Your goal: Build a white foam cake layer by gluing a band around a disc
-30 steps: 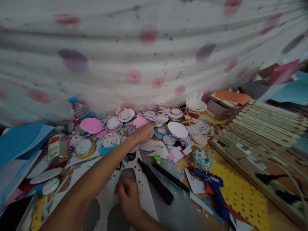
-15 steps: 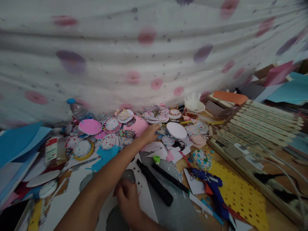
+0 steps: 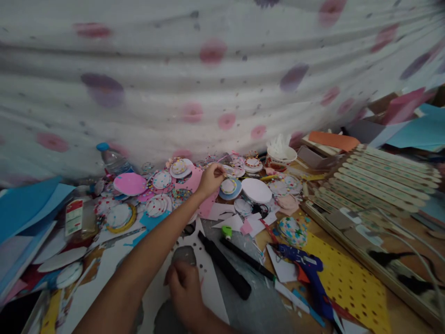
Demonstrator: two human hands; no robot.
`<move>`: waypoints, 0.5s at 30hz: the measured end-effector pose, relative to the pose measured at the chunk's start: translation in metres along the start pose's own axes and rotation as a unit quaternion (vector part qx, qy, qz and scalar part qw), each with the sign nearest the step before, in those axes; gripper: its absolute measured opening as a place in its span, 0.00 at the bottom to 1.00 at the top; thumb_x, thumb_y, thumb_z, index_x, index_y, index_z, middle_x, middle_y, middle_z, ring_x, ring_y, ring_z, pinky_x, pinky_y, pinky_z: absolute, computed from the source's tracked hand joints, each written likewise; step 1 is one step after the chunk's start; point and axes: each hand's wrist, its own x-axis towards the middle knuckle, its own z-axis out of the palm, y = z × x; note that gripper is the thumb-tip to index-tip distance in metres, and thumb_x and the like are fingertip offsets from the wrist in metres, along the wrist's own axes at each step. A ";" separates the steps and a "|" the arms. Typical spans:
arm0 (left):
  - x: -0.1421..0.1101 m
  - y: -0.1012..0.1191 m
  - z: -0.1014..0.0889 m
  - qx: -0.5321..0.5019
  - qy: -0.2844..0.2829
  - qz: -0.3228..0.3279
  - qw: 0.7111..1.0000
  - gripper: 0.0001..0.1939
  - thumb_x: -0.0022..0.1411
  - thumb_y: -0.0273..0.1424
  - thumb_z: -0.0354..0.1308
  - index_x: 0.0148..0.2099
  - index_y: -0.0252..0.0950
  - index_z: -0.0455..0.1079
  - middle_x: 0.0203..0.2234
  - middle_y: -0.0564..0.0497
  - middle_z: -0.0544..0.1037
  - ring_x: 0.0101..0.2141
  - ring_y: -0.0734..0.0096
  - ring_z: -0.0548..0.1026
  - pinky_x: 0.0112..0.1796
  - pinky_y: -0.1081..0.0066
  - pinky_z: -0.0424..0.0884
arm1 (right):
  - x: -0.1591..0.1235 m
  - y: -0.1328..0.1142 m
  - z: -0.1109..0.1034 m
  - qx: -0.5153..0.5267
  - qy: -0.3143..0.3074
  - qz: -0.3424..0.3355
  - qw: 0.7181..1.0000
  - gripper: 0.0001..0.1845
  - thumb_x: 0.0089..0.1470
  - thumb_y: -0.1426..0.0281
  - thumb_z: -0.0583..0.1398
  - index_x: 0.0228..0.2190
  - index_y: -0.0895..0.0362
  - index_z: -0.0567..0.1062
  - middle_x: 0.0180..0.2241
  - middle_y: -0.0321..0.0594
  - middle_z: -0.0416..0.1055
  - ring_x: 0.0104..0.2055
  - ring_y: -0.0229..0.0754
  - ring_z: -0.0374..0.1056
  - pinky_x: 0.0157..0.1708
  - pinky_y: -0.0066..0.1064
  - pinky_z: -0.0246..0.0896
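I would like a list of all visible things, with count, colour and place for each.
Cloth: one, white with pink and purple spots, behind.
Discs: many, mostly white or pink, across the middle.
Bottles: two, see-through, left.
Stacked sheets: several, mostly blue, left edge.
Cup: one, white and red, back, right of centre.
Strip: one, orange, back right.
Craft sticks: many, pale, right.
Glue gun: one, blue, front right.
Dotted sheet: one, yellow, front right.
Stick-shaped tools: two, mostly black, front centre.
Small scraps: too many to count, mixed colours, scattered.
Left hand: one, bare, at the discs.
Right hand: one, bare, front centre.
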 end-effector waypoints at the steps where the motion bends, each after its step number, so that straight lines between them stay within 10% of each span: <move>1: 0.002 0.006 -0.001 -0.027 0.015 -0.003 1.000 0.07 0.51 0.19 0.62 0.30 0.33 0.67 0.25 0.56 0.72 0.29 0.74 0.73 0.35 0.72 0.70 | 0.000 -0.001 0.000 0.001 -0.001 -0.001 1.000 0.13 0.48 0.70 0.49 0.15 0.55 0.61 0.15 0.32 0.56 0.19 0.35 0.55 0.20 0.27 0.42; 15: 0.010 0.100 -0.017 -0.361 0.088 -0.122 0.921 0.08 0.52 0.16 0.57 0.26 0.32 0.67 0.22 0.54 0.73 0.25 0.80 0.73 0.32 0.78 0.69 | 0.001 0.001 0.000 -0.006 -0.002 -0.007 1.000 0.14 0.47 0.70 0.50 0.13 0.55 0.60 0.14 0.31 0.53 0.19 0.36 0.54 0.20 0.27 0.41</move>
